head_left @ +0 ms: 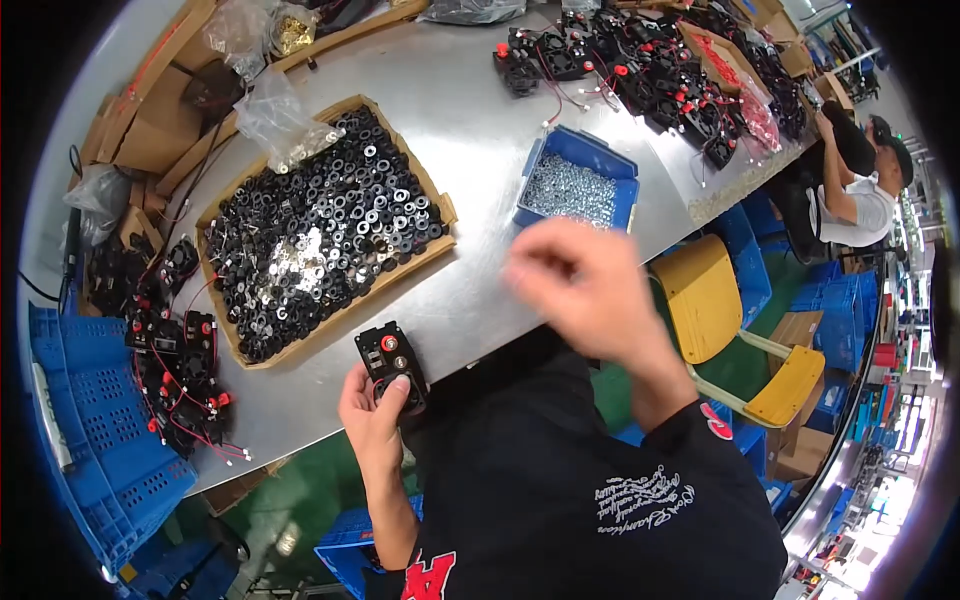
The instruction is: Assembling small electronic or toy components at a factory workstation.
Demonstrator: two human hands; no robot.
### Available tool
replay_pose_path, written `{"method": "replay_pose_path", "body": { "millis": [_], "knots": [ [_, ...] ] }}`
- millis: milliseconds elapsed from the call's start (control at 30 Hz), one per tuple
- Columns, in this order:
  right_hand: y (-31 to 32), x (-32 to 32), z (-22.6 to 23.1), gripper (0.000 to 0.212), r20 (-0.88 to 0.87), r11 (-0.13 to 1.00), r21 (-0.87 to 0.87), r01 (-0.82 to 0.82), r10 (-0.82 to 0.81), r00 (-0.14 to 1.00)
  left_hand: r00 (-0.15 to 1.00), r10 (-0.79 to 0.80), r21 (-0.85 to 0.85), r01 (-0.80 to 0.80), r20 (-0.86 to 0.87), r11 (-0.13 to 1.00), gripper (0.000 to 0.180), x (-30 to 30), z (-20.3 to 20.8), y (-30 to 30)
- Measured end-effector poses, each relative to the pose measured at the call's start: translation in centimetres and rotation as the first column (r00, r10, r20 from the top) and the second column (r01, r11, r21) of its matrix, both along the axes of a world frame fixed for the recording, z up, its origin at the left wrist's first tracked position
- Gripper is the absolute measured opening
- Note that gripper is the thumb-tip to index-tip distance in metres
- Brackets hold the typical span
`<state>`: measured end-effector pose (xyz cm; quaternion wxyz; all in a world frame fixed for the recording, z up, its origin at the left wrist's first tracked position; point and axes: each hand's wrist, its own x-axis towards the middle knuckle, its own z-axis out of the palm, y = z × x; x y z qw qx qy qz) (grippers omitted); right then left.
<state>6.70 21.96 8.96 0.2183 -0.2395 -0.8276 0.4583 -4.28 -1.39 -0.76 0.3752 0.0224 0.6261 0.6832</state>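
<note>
My left hand (376,412) grips a small black plastic housing (392,362) at the table's front edge, thumb pressed on its lower part. Two round terminals, one of them red, show on the housing's upper face. My right hand (580,285) is in the air just in front of a blue bin (632,190) of small silver nuts or washers (570,190). Its thumb and forefinger curl together in a pinch, blurred; whatever is between them cannot be made out. Left of it, a shallow cardboard tray (405,268) holds many black and silver ring-shaped parts (330,215).
Black fan units with red wires (665,90) heap at the far right; more finished-looking units (180,360) lie at the left edge. A clear plastic bag (280,115) overlaps the tray. Blue crates (100,430) and a yellow chair (700,300) flank the metal table. Another person (865,200) sits at the right.
</note>
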Motion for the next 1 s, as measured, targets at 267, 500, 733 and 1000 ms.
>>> {"method": "replay_pose_path", "body": {
  "millis": [267, 500, 733, 1000],
  "knots": [
    [10.9, 1.8, -3.9, 0.013, 0.611, 0.8, 0.539, -0.263, -0.156, 0.776, 0.999, 0.02, 0.013, -0.019, -0.049, 1.0, 0.036, 0.1, 0.1, 0.3],
    [11.2, 1.5, -4.0, 0.016, 0.44, 0.79, 0.599, -0.13, -0.19, 0.878, 0.997, 0.041, 0.081, -0.046, 0.059, 0.996, 0.045, 0.1, -0.3, 0.3],
    [4.2, 0.8, -0.9, 0.016, 0.019, 0.968, 0.109, 0.227, -0.231, 0.973, 0.998, 0.031, 0.09, -0.036, 0.056, 0.995, 0.044, 0.1, 0.6, 0.7],
    [-6.0, -3.9, -4.2, 0.012, 0.059, 0.9, -0.136, -0.414, 0.425, 0.903, 0.997, 0.065, 0.158, -0.071, 0.04, 0.985, 0.044, 0.3, 0.0, 0.5]
  ]
}}
